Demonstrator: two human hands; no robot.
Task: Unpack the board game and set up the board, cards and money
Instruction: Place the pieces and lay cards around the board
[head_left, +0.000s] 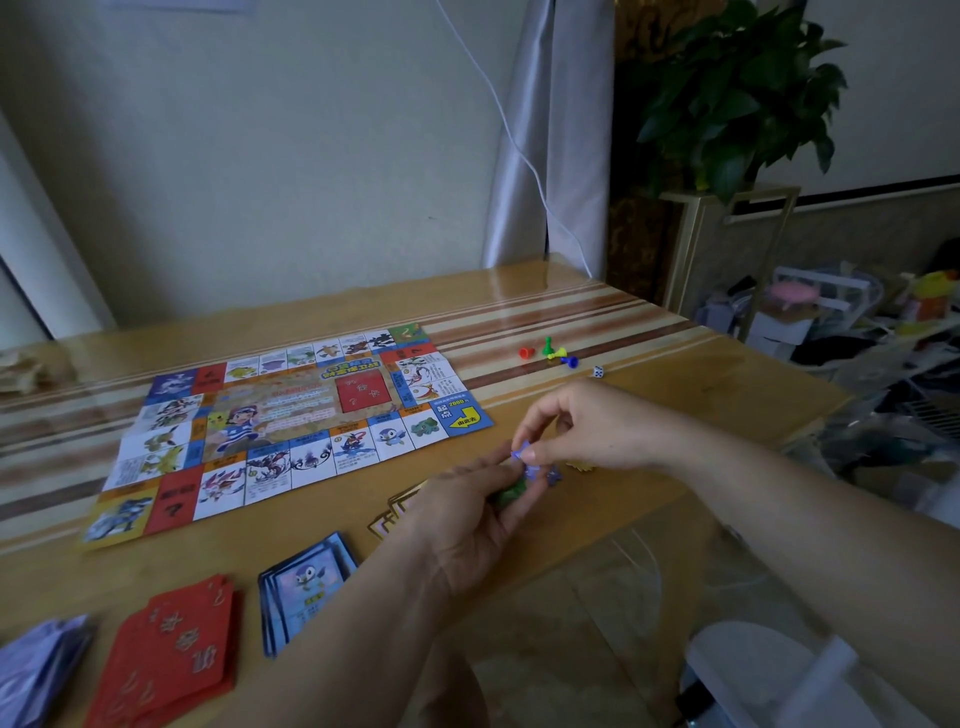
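Board (291, 426) unfolded, lying flat, left of centre. Red card stack (171, 654) and blue card stack (306, 587) near left, both loosely fanned. Four pawns (547, 347) and white die (598, 371) clustered far right, clear of board. Purple piece (521, 453) and green piece (511, 491) held off board's near right corner.

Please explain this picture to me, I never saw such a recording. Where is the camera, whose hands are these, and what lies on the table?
There is no machine here. One camera sits on a person's head and looks down at that person's own bare hands. On the wooden table lies an unfolded colourful paper game board. To its right are four small plastic pawns and a white die. Near the camera lie a stack of red cards and a stack of blue cards. The right hand pinches a small purple plastic piece; the left hand holds a small green piece.
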